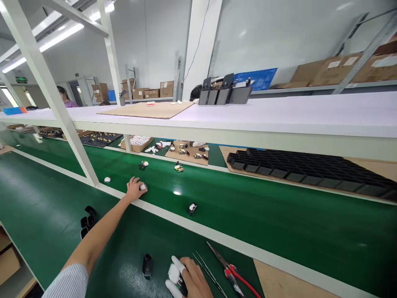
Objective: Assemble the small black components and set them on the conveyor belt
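My left hand (134, 190) reaches over the white rail onto the green belt, its fingers closed around a small white part (143, 187). Low in the view, my right hand (194, 278) wears white finger cots and grips a white part with a bit of green (174, 274) between thumb and finger. Left of it, a black plastic housing (147, 266) stands on the green bench. Tweezers (210, 274) lie just right of that hand, beside red-handled long-nose pliers (230, 271).
Several small assemblies sit on the belt, among them a black-cased one (192, 208) and a white one (107, 179). Black housings (88, 221) cluster by my left forearm. Rows of black housings (310, 174) stand beyond the belt. A white post (66, 120) and shelf (248, 120) rise above.
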The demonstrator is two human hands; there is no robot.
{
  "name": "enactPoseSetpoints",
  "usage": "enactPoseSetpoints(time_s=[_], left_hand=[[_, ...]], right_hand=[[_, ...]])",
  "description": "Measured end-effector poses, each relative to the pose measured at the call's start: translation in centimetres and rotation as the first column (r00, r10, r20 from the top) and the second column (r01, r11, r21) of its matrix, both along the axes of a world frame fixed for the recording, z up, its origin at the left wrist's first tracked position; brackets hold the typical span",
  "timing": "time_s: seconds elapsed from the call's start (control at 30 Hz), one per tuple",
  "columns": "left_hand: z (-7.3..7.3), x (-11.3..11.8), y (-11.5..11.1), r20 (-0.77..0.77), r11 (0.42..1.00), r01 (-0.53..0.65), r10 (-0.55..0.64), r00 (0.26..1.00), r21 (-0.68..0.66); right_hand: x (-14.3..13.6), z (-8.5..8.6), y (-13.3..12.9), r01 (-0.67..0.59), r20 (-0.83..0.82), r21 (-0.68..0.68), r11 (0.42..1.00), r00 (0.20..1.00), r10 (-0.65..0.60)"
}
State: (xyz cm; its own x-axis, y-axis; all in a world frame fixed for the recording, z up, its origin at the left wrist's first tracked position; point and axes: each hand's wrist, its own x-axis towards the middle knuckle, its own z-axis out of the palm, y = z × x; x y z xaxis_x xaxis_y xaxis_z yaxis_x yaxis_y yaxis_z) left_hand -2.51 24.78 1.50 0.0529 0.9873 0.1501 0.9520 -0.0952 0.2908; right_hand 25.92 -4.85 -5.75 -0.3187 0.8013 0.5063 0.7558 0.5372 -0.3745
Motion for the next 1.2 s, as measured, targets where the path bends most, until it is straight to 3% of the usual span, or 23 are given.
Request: enactPoseSetpoints(time_s=[0.2,0.33,0.4,0.47,0.57,0.63,0.7,0.77,0.87,1.03,1.13,1.2], left_hand=[[2.2,-7.2,0.7,-0.004,0.926,-0.377,0.377,0.926,0.020],[4.3,-10.6,0.4,-0.010,0.903,-0.429,0.429,0.903,-0.040],[4.9,-10.3,0.2,-0.004,0.931,-0.363,0.363,0.932,-0.051],[4.8,-8.7,-0.5,0.024,0.969,-0.243,0.244,0.969,-0.051],[3.5,-4.7,-4.1,0.106,0.998,0.015,-0.009,0.994,-0.057],[2.2,-2.4,-8.1,0.173,0.969,0.241,-0.229,0.958,-0.055],[0.9,-1.1,-12.5,0.223,0.874,0.486,-0.477,0.850,0.016],[-0.2,-0.8,-16.1,0.235,0.837,0.547,-0.533,0.813,0.006],[-0.7,-1.6,-19.3,0.237,0.845,0.535,-0.519,0.821,-0.002],[1.4,-2.6,-22.1,0.352,0.831,0.544,-0.546,0.760,0.115],[2.2,-2.3,-24.6,0.421,0.755,0.655,-0.599,0.681,0.016],[1.9,-1.8,-26.2,0.418,0.724,0.689,-0.614,0.669,-0.040]], right_hand=[[-0.6,0.5,-0.2,0.022,-0.012,-0.008,1.000,1.000,-0.022],[-1.4,1.9,-0.7,0.068,-0.029,-0.018,0.997,0.997,-0.069],[-1.6,2.9,-0.9,0.072,-0.044,-0.047,0.996,0.996,-0.074],[-1.7,3.6,-1.0,0.049,-0.060,-0.092,0.995,0.997,-0.055],[-1.6,4.2,-1.1,0.033,-0.099,-0.133,0.991,0.994,-0.046],[-1.5,4.3,-1.1,0.028,-0.113,-0.153,0.988,0.993,-0.046],[-1.5,4.2,-1.1,0.021,-0.123,-0.165,0.986,0.992,-0.042],[-1.6,3.9,-1.2,0.017,-0.127,-0.170,0.985,0.991,-0.039],[-1.7,3.6,-1.2,0.033,-0.104,-0.177,0.984,0.993,-0.052],[-1.4,3.6,-1.6,0.059,-0.057,-0.224,0.973,0.996,-0.074],[-1.0,4.1,-2.3,0.030,-0.069,-0.220,0.975,0.997,-0.046],[-0.8,4.5,-2.9,0.017,-0.085,-0.209,0.978,0.996,-0.036]])
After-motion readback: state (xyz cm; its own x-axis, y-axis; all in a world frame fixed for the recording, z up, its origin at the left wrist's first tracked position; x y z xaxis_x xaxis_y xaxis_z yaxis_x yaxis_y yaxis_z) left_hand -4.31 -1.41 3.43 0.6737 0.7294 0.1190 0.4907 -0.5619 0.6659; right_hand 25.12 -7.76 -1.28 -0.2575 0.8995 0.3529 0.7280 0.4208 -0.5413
